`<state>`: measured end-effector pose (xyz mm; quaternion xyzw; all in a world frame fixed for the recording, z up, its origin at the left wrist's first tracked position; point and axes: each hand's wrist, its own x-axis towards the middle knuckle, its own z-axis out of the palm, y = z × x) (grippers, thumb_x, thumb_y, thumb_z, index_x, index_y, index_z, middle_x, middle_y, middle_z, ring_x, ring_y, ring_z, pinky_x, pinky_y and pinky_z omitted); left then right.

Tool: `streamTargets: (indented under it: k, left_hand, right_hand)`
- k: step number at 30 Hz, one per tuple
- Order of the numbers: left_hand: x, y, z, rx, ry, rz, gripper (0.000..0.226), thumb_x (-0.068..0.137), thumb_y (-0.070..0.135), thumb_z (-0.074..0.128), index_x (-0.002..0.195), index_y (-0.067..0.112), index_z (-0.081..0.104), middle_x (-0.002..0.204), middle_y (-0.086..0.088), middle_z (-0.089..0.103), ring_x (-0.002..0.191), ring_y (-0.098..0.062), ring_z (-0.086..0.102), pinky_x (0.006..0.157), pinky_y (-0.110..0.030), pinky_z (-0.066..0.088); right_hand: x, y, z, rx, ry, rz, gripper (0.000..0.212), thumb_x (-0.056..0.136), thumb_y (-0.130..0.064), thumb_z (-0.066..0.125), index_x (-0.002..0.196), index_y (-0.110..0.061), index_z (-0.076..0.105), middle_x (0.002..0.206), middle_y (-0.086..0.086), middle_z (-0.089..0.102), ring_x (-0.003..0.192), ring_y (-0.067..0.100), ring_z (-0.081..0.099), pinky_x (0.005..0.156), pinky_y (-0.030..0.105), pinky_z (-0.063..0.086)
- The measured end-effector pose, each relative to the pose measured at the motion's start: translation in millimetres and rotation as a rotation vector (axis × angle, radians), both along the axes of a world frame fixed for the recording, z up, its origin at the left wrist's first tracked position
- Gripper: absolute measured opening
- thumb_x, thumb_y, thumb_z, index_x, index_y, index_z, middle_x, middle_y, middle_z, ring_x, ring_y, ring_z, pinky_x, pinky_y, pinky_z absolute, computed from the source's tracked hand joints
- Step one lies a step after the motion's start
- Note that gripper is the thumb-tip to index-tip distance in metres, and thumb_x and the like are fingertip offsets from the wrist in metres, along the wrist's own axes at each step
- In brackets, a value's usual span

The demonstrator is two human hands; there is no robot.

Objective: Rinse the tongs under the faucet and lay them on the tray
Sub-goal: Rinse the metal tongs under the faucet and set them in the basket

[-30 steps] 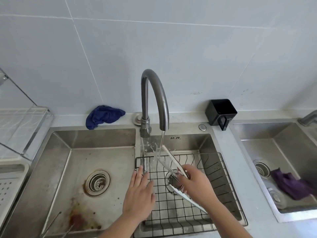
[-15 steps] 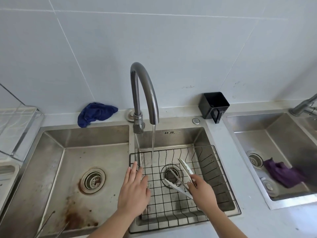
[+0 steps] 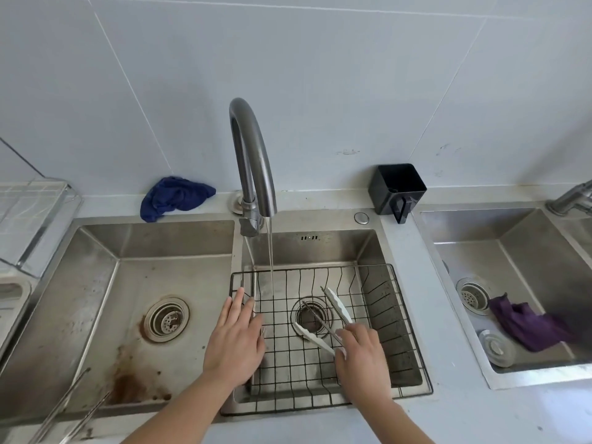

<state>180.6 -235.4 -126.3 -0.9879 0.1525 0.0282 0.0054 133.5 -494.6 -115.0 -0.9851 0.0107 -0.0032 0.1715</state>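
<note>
Steel sink, faucet running — your right hand grips tongs clear of stream, left hand flat, empty. Wet grip may slip.

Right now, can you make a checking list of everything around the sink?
Surface: steel double sink, rusty stain in left basin; wire basket in right basin.
Job's things: faucet running; tongs right of the stream, over the basket.
Clutter: blue cloth, black cup, purple cloth in next sink.
Hands: left hand flat, fingers straight, by basket's left rim; right hand grips tongs.
Cables: nothing seen.
Surroundings: pale tiled wall.
</note>
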Motion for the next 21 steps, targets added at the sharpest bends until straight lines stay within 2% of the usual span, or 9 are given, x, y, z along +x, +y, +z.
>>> streamTargets:
  k: [2,4,6,7,10,13,15,19,21]
  left_hand:
    - [-0.7,-0.6,0.5,-0.003,0.010,0.011,0.041,0.091,0.035,0.050,0.124,0.018,0.067,0.153,-0.014,0.049,0.156,-0.036,0.016,0.126,-0.053,0.017]
    - [-1.9,-0.9,2.7,-0.011,0.019,0.024,0.044,0.092,0.034,0.051,0.129,0.017,0.065,0.155,-0.015,0.046,0.156,-0.036,0.017,0.126,-0.053,0.018]
    - [-6.3,-1.3,6.2,-0.038,0.030,0.046,0.048,0.093,0.034,0.054,0.135,0.014,0.063,0.157,-0.016,0.044,0.155,-0.035,0.019,0.126,-0.052,0.019]
    - [-9.6,-0.9,8.3,-0.059,0.037,0.058,0.049,0.093,0.034,0.055,0.138,0.014,0.060,0.159,-0.016,0.042,0.155,-0.035,0.019,0.126,-0.051,0.018]
    - [-20.2,3.4,15.9,-0.138,0.047,0.061,0.052,0.095,0.033,0.057,0.143,0.013,0.055,0.162,-0.014,0.036,0.155,-0.033,0.018,0.126,-0.049,0.020]
    - [-33.0,14.0,21.0,-0.177,0.043,0.054,0.052,0.096,0.031,0.056,0.145,0.014,0.053,0.162,-0.013,0.036,0.155,-0.032,0.022,0.126,-0.045,0.019]
    - [-41.0,22.7,23.3,-0.206,0.032,0.050,0.052,0.097,0.033,0.054,0.146,0.016,0.052,0.163,-0.013,0.034,0.154,-0.031,0.023,0.126,-0.043,0.016]
    - [-48.8,35.8,29.6,-0.186,0.031,0.026,0.056,0.103,0.042,0.038,0.156,0.023,0.035,0.168,-0.009,0.022,0.157,-0.028,0.013,0.127,-0.039,0.003]
    - [-51.6,39.4,34.2,-0.172,0.031,0.039,0.056,0.104,0.042,0.035,0.157,0.023,0.032,0.168,-0.009,0.021,0.157,-0.027,0.012,0.127,-0.038,0.000]
  right_hand:
    - [-4.0,8.7,0.3,-0.010,-0.008,0.079,0.028,0.070,-0.009,0.086,0.096,-0.012,0.077,0.102,0.003,0.073,0.092,0.030,0.068,0.076,0.039,0.060]
    - [-5.7,18.6,0.5,-0.019,0.047,0.127,0.022,0.085,-0.023,0.075,0.106,-0.016,0.075,0.114,-0.001,0.070,0.108,0.027,0.064,0.087,0.038,0.057]
    - [-6.1,27.1,-0.5,-0.049,0.103,0.139,0.027,0.096,-0.035,0.061,0.114,-0.019,0.072,0.123,-0.004,0.066,0.118,0.025,0.057,0.095,0.038,0.051]
    - [-6.3,31.6,0.2,-0.064,0.114,0.141,0.028,0.096,-0.038,0.060,0.112,-0.019,0.073,0.120,-0.004,0.066,0.116,0.026,0.057,0.094,0.039,0.051]
    - [-8.9,51.5,3.6,-0.083,0.052,0.111,0.026,0.092,-0.041,0.068,0.100,-0.018,0.076,0.107,-0.003,0.071,0.103,0.029,0.064,0.083,0.041,0.054]
    - [-12.9,72.3,1.0,-0.031,0.030,0.084,0.029,0.095,-0.043,0.064,0.105,-0.019,0.075,0.112,-0.002,0.069,0.107,0.028,0.062,0.087,0.041,0.052]
    - [-15.4,80.8,-0.7,-0.020,0.065,0.078,0.034,0.100,-0.045,0.054,0.113,-0.019,0.072,0.121,-0.003,0.064,0.114,0.026,0.057,0.094,0.040,0.047]
    - [-17.0,84.0,-3.6,-0.036,0.084,0.046,0.036,0.100,-0.042,0.047,0.121,-0.020,0.066,0.125,-0.003,0.061,0.117,0.025,0.053,0.097,0.040,0.045]
    - [-16.4,84.6,-3.1,-0.060,0.116,0.039,0.037,0.100,-0.042,0.045,0.123,-0.022,0.064,0.127,-0.004,0.060,0.119,0.023,0.050,0.098,0.039,0.043]
